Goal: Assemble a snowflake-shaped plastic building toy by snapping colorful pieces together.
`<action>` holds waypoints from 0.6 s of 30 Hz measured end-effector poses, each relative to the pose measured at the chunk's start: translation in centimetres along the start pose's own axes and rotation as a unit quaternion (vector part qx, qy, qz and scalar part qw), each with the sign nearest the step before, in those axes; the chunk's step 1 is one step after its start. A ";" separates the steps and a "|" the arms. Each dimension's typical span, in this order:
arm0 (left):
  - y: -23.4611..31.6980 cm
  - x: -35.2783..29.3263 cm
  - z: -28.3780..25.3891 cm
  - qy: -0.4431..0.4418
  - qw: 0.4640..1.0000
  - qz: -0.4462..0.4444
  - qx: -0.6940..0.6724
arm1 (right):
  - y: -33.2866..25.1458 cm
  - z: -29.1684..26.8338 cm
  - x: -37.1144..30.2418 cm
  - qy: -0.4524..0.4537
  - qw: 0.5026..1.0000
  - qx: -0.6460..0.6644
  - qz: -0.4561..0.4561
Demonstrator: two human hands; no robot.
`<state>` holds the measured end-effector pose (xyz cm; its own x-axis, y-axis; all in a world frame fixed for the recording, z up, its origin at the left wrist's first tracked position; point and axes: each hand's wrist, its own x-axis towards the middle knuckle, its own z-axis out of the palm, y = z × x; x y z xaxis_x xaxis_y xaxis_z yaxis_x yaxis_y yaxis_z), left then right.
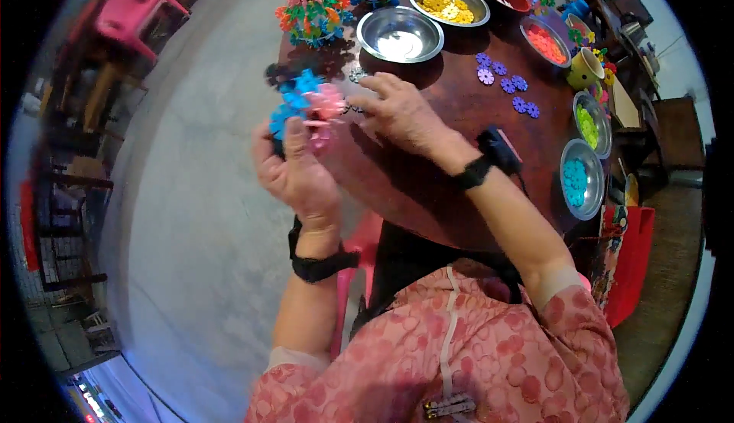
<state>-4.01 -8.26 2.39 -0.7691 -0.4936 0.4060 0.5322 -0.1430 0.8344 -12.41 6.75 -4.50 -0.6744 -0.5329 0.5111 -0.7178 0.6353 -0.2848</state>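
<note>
My left hand (298,171) grips a cluster of interlocking snowflake discs (306,106), raised over the left edge of the table. Blue and pink discs make up most of the cluster, with dark ones at its back and underside. To its right is my right hand (401,113), its fingers apart and pointing toward the pink side. I see nothing held in it, though motion blurs its fingertips. Small dark-and-clear discs (356,75) lie by those fingertips, partly hidden. Loose purple discs (508,84) rest on the table farther right.
The dark red round table (428,194) carries an empty-looking metal bowl (365,39) and bowls of yellow (447,6), red (546,45), green (587,126) and blue discs (575,182). Multicoloured disc balls (313,16) stand at the back. A pink stool (126,18) is far left.
</note>
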 end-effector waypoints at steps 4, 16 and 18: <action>-1.1 1.1 -1.3 0.044 0.998 0.034 0.012 | -1.8 2.3 2.3 0.004 0.993 -0.103 0.052; -2.6 -1.0 0.1 -0.190 0.936 0.093 0.280 | -0.2 -0.4 -2.7 -0.019 0.999 -0.025 0.006; -2.4 -1.7 1.0 -0.244 0.911 0.095 0.317 | 0.2 -3.0 -6.3 -0.013 0.999 -0.040 0.031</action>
<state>-4.27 -6.25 0.05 -0.8330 0.0050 0.5532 0.4792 0.5064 0.7169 -7.75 11.95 -5.35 -0.7219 -0.5050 0.4731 -0.6593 0.7095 -0.2487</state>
